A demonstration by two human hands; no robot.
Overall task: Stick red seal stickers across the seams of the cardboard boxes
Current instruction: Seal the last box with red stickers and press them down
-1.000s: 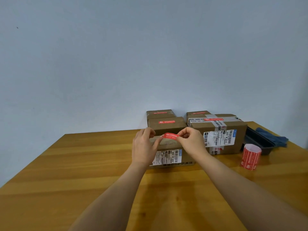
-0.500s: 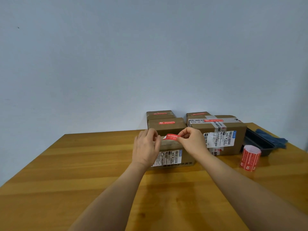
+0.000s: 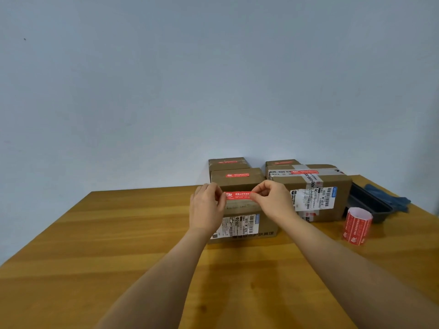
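A red seal sticker (image 3: 238, 195) is stretched flat between both hands, just above the top of the nearest cardboard box (image 3: 244, 224). My left hand (image 3: 207, 207) pinches its left end and my right hand (image 3: 273, 198) pinches its right end. Whether the sticker touches the box top I cannot tell. Behind stands a box (image 3: 237, 178) bearing a red sticker on top. To the right a bigger taped box (image 3: 313, 193) also carries a red sticker. Two more boxes show behind these.
A roll of red seal stickers (image 3: 356, 225) stands on the wooden table (image 3: 118, 233) at the right. Behind it lies a black tray (image 3: 370, 203) and a blue cloth (image 3: 389, 198). A plain wall rises behind the boxes.
The sticker was curled and held mostly by my right hand; now my left hand grips its other end and it is pulled out straight over the near box.
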